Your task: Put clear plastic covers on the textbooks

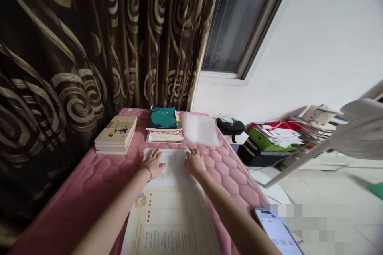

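A long open booklet (170,203) lies in front of me, its pages printed with text, red dots and a small flower picture. My left hand (152,163) rests flat on its far left part, fingers spread, a thin band around the wrist. At the far right edge of the booklet sits my right hand (195,161), palm down with its fingers somewhat bent and touching the paper. Just beyond my hands are a stack of books with a teal cover (162,118) on top and a pile of clear plastic sleeves (201,128).
A stack of beige books (116,133) stands at the back left of the pink quilted cover (227,167). A phone (278,231) lies at the right edge. Beyond are a black case (230,126), a white fan (359,127) and a patterned curtain (134,40).
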